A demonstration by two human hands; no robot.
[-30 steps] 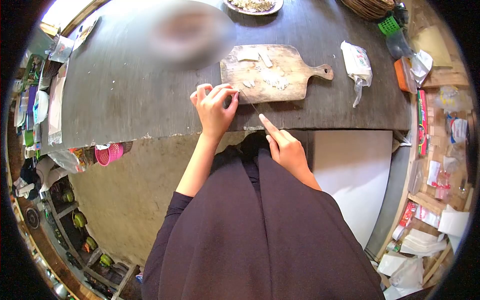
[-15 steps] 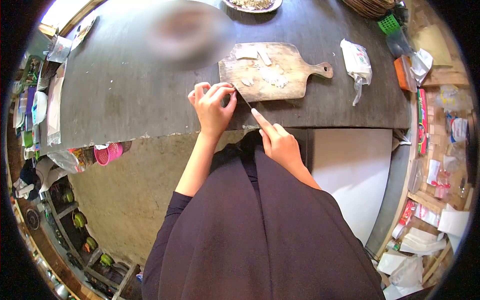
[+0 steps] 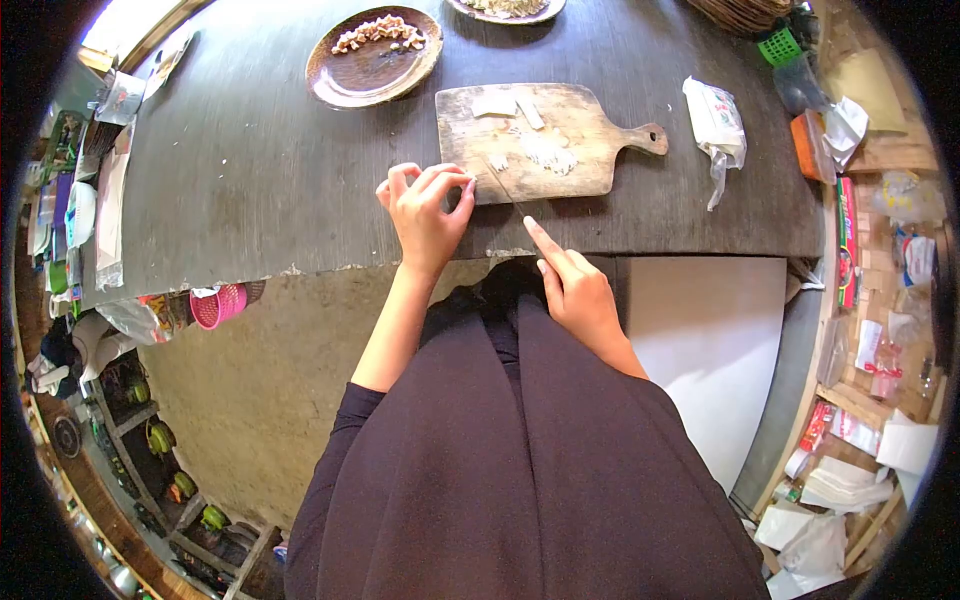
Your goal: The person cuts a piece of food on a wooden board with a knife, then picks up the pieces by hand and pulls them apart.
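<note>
Basically, right hand [image 3: 580,292] sits nearest, just past the worktop [image 3: 250,195] edge, wrapped round the knife [image 3: 507,191] with the forefinger stretched toward the blade; reads as fine steering of a thin tool, little force. Blade slants away over the near-left part of the chopping board [image 3: 592,170]. Left hand [image 3: 428,215] is at that same corner, thumb and forefinger bent to a narrow pinch, other fingers curled up, probably to stay clear of the edge. Whether a bit is caught in the tips: too small to tell. Board lies flat near the worktop's front, grip end pointing right, so its flat face is in easy reach of both hands. On it, chopped pale bits [image 3: 552,157] are heaped mid-board, right of the blade; beyond them, larger pale pieces [image 3: 496,105] are parked at the far edge, likely to leave cutting room. Plastic packet [image 3: 714,125] lies off to the right, apart from the board. Further back left, a brown plate [image 3: 372,78] carries pinkish diced bits [image 3: 380,34] bunched toward its far side. Farthest: second plate [image 3: 507,20] with pale shreds [image 3: 508,7], cropped by the frame.
</note>
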